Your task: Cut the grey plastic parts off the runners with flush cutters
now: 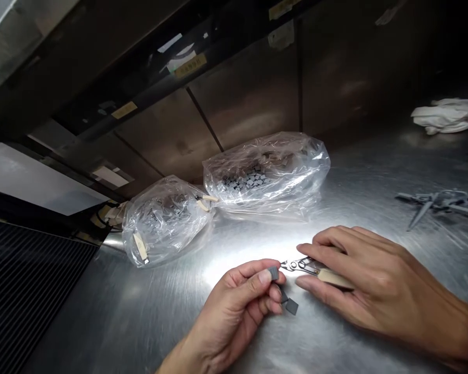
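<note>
I log a small grey block [273,273] pinched in the left hand [244,298]. Cream-handled nippers [331,278] in the right hand [368,275], tip leftward, near the block. Beneath: dark-grey square tile [292,306], lying flat.

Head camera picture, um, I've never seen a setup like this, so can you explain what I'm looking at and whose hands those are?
There's no machine here: these are a person's own bare hands, seen from a camera worn on their head, looking forward and down. The left hand pinches a small grey piece. The right hand holds cream-handled pliers, their tip close to that piece. On the metal table, a grey square lies by the left fingers. Behind are a left clear bag and a right clear bag, the right one holding many grey bits. Far right sits a white cloth.
</note>
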A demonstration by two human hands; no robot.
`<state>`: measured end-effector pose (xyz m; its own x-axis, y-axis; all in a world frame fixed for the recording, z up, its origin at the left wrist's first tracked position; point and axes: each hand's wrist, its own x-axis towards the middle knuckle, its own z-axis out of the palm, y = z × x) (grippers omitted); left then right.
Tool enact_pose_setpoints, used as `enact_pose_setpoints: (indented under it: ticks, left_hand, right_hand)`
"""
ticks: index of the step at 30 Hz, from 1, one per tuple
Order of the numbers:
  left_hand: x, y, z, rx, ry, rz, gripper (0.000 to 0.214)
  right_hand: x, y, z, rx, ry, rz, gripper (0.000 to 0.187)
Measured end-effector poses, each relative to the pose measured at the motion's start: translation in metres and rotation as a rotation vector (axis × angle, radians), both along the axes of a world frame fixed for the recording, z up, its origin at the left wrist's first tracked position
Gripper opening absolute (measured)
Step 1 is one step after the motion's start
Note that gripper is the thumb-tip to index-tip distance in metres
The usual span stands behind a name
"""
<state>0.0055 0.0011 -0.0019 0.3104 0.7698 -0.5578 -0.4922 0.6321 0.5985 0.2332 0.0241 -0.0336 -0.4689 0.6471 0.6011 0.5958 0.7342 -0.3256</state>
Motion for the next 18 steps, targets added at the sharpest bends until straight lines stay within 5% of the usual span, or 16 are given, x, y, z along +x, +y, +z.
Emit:
enact_pose_setpoints:
  ticks: [18]
  left_hand:
    - [0.0018, -0.0022, -0.0039, -0.028, -0.008, 0.011, 0.018]
  right_hand:
    - [-0.0041, -0.0036, 0.0039, 0.061, -0.081, -0.013, 0.027]
